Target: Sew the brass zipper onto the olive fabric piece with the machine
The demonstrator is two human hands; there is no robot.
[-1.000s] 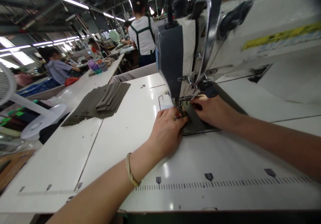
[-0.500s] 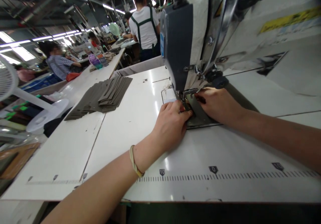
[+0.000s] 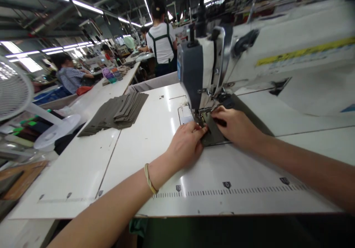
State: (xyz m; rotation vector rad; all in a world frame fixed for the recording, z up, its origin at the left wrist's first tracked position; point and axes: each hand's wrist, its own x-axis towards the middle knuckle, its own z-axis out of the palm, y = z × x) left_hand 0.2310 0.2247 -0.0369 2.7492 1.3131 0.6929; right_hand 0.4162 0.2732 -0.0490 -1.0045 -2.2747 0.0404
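Note:
Under the presser foot of a sewing machine [image 3: 191,70] lies a flat grey-green fabric piece [image 3: 215,132]. My left hand [image 3: 185,143] is at its left side, fingers bent together and pressed on the piece beside the needle area. On the other side my right hand [image 3: 238,125] pinches the piece between thumb and fingers, close behind the foot. The fingertips of both hands are partly hidden. A twisted band [image 3: 149,178] circles my left wrist.
To the left, a fanned stack of similar fabric pieces [image 3: 119,111] lies on the white table [image 3: 138,159], which has a printed ruler along its front edge. A white fan [image 3: 52,124] stands at far left. Several people work at tables beyond.
My view has shifted, so more of the machine's top and arm shows. Both hands stay on the fabric piece at the foot, with only slight finger movement.

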